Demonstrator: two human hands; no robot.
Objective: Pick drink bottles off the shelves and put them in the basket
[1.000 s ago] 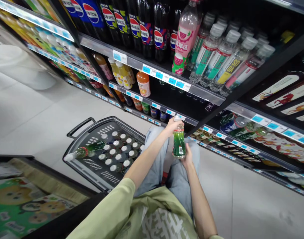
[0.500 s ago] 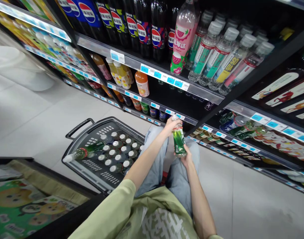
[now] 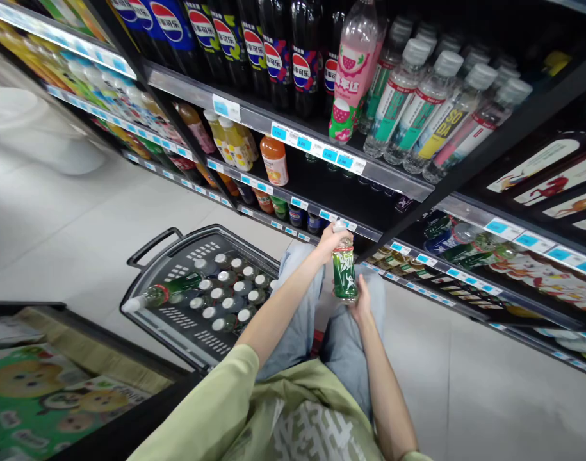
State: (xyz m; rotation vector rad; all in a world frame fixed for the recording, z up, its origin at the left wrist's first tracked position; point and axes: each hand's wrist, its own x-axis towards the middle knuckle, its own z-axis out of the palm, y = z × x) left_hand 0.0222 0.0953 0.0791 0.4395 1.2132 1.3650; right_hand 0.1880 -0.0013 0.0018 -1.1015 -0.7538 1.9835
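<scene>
Between my hands, above my knees, is a clear plastic drink bottle (image 3: 344, 272) with a green label and a white cap. My left hand (image 3: 332, 243) grips its neck just under the cap. Around the bottle's base my right hand (image 3: 360, 299) is curled, the fingers partly hidden behind it. The bottle is upright, slightly tilted, its label's white lettering and figure facing me. To the left stands a dark grey basket (image 3: 153, 282) holding several white-capped bottles (image 3: 225, 291); one green-labelled bottle (image 3: 177, 289) lies on its side across them.
Ahead, a shelf edge (image 3: 316, 150) with price tags carries cola bottles (image 3: 273, 61), a pink bottle (image 3: 353, 70) and soda water bottles (image 3: 398, 102). On the lower shelf stands an orange drink bottle (image 3: 274, 160). A black-framed bin (image 3: 81, 346) with green packages is at lower left.
The bottle has turned in my hands, so the printed front of its label now faces me. My hands stay in nearly the same place.
</scene>
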